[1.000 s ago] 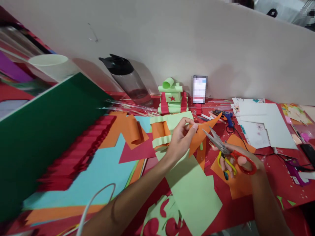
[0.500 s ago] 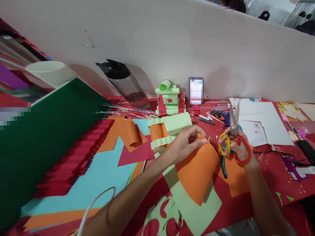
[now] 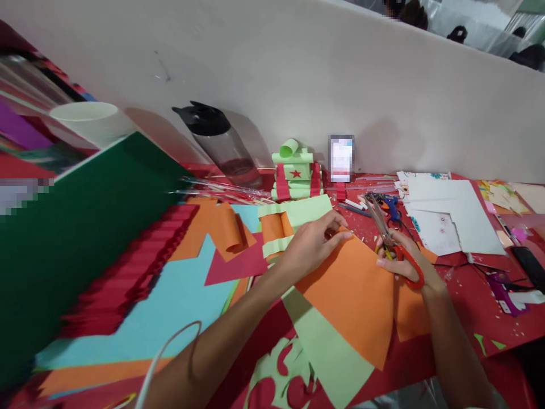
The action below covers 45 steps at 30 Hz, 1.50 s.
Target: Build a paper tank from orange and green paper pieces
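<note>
Over green paper (image 3: 326,341), an orange sheet (image 3: 353,295) spans two hands.
The left hand (image 3: 313,244) pinches its far edge; the right hand (image 3: 413,244) grips scissors (image 3: 377,216), thumb at the sheet's right corner. A wrist turn could nick that edge, or catch the blades on the blue glue gun (image 3: 392,207) beyond.

Soft shadows mark the wall (image 3: 272,79), and coarse pixelation obscures the phone screen (image 3: 341,158).

Both forearms (image 3: 249,309) forward, left fingers (image 3: 339,241) in a pinch, right fingers (image 3: 394,266) seemingly curled.
</note>
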### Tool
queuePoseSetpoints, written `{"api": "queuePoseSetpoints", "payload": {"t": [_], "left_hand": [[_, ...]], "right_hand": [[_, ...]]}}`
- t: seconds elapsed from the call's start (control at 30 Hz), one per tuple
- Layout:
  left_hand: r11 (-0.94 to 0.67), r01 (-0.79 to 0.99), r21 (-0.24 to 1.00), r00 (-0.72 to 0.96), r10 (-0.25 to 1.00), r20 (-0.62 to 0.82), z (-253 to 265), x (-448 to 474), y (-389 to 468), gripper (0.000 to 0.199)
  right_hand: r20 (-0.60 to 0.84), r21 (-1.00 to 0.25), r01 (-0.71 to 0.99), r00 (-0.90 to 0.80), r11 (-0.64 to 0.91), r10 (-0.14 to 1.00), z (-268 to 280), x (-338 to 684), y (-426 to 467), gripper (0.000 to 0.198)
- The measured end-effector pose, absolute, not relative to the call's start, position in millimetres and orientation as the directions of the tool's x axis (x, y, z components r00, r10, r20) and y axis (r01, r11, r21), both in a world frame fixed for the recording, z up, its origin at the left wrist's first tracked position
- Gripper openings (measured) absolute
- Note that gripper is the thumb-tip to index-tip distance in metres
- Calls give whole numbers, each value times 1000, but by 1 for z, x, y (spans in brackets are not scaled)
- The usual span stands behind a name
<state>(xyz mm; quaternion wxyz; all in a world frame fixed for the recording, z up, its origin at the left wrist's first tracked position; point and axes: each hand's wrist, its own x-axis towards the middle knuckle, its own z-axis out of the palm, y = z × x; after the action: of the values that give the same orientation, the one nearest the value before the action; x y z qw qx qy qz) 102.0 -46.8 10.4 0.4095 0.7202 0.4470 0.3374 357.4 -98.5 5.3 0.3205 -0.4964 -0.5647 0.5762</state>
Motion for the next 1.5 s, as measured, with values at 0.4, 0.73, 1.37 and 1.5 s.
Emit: {"api": "queuePoseSetpoints", "payload": {"t": [0.4, 0.73, 1.37, 1.5], "left_hand": [[-494, 623, 606, 447, 861, 242, 3, 103, -48, 24], [-51, 114, 992, 482, 876, -10, 3, 98, -37, 28], [-70, 145, 987, 356, 934, 14, -2, 105, -39, 23], [-17, 65, 998, 325, 946, -5, -5, 107, -39, 25]], "right_hand": [[-147, -929, 368, -258, -44, 955, -5, 362, -87, 36], [-141, -909, 415, -240, -30, 961, -5, 365, -84, 38], [-105, -989, 131, -313, -67, 944, 13, 380, -103, 85], [-301, -951, 129, -588, -280, 751, 20, 383, -112, 88]]}}
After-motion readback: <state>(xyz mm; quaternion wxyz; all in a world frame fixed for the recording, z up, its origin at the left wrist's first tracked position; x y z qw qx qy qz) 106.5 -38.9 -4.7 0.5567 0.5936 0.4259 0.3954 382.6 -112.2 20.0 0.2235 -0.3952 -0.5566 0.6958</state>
